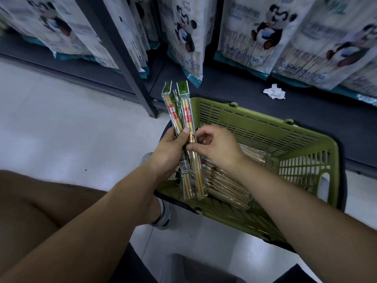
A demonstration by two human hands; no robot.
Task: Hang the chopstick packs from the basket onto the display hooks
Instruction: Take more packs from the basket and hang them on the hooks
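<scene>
My left hand [170,151] grips a bundle of chopstick packs [183,111] upright over the left end of the green basket [306,158]. The packs are clear sleeves with green header cards and red labels. My right hand [218,147] pinches the front pack of that bundle at its middle, thumb and fingers curled on it. More chopstick packs [226,184] lie flat in a pile on the basket floor. No display hooks show in this view.
The basket stands on the pale floor against a dark low shelf [255,111]. Large panda-printed bags [255,31] hang above it. A crumpled white paper [274,91] lies on the shelf. A dark upright post [126,64] stands left. My knee and shoe are at the lower left.
</scene>
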